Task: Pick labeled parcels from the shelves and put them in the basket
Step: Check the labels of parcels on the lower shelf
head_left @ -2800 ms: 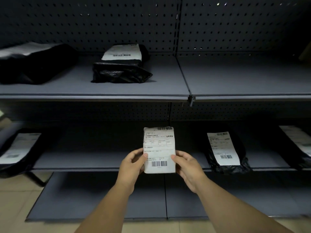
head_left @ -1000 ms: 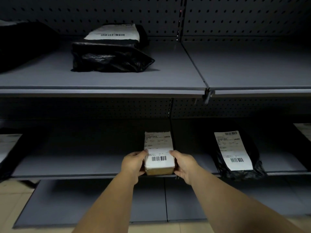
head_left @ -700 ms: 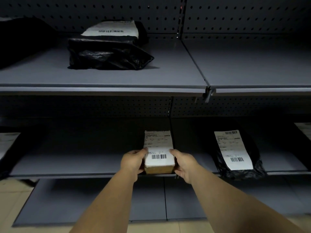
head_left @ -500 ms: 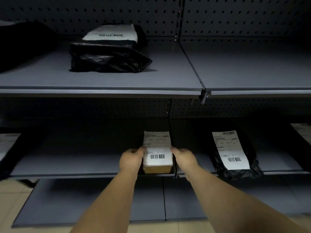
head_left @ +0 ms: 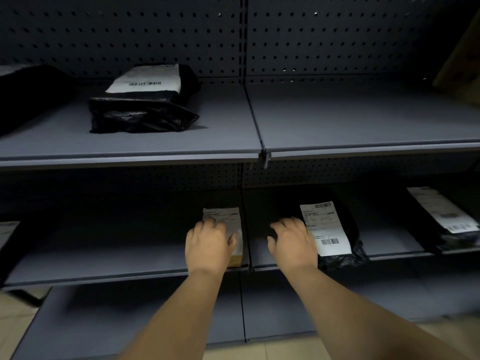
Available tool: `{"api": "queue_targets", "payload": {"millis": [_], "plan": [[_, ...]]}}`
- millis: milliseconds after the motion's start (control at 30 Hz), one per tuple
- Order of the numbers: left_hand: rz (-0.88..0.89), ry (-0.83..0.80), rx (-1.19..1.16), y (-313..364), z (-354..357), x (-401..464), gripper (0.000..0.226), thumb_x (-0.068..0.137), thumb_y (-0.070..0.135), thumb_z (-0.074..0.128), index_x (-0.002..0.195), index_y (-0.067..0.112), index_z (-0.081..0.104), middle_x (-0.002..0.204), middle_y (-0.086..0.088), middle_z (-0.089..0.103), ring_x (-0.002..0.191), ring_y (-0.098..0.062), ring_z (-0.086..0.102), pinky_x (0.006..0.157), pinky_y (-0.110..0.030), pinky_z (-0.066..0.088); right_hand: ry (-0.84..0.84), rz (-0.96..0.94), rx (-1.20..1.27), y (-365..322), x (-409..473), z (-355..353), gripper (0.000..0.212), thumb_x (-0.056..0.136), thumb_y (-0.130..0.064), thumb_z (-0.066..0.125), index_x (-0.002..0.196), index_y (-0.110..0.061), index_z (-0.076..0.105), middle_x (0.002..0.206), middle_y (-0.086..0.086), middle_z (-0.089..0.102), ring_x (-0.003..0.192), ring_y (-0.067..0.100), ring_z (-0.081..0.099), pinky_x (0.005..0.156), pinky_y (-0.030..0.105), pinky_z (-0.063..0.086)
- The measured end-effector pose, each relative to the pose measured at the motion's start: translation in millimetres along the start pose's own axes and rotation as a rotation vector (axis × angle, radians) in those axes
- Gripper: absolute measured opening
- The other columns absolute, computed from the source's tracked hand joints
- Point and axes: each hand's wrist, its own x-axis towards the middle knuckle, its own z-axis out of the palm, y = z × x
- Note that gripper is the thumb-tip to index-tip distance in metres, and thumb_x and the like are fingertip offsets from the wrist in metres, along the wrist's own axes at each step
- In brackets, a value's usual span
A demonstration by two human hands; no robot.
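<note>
A small cardboard box (head_left: 222, 216) with a white barcode label lies on the lower shelf (head_left: 104, 263), beside the divider between the two shelf bays. My left hand (head_left: 207, 245) rests palm down over its near half, thumb on the label, not gripping its sides. My right hand (head_left: 292, 242) hovers open to the right of the divider, fingers spread, touching nothing. Just right of it lies a black bag parcel (head_left: 327, 229) with a white label. No basket is in view.
The upper shelf (head_left: 363, 120) holds a labeled black bag parcel (head_left: 145, 105) and another black bag (head_left: 31, 92) at far left. More labeled parcels lie on the lower shelf at far right (head_left: 446, 216) and far left (head_left: 7, 235). A floor-level shelf (head_left: 130, 315) runs below.
Both hands set the small box down on the lower shelf. My right hand has let go and moved right toward the black bag parcel; my left hand now lies on top of the box.
</note>
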Motion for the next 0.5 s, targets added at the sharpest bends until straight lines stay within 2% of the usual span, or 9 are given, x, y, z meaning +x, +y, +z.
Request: {"api": "queue_targets", "payload": {"millis": [500], "plan": [[0.019, -0.028, -0.064, 140.6, 14.5, -9.4, 0.033, 0.091, 0.047, 0.044, 0.106, 0.023, 0.063, 0.104, 0.002, 0.063, 0.099, -0.018, 0.055, 0.083, -0.031, 0.039, -0.018, 0.084, 0.030, 137.9, -10.4, -36.3, 0.038, 0.092, -0.035, 0.049, 0.128, -0.024, 0.052, 0.131, -0.005, 0.051, 0.130, 0.016, 0.035, 0.106, 0.029, 0.032]]}}
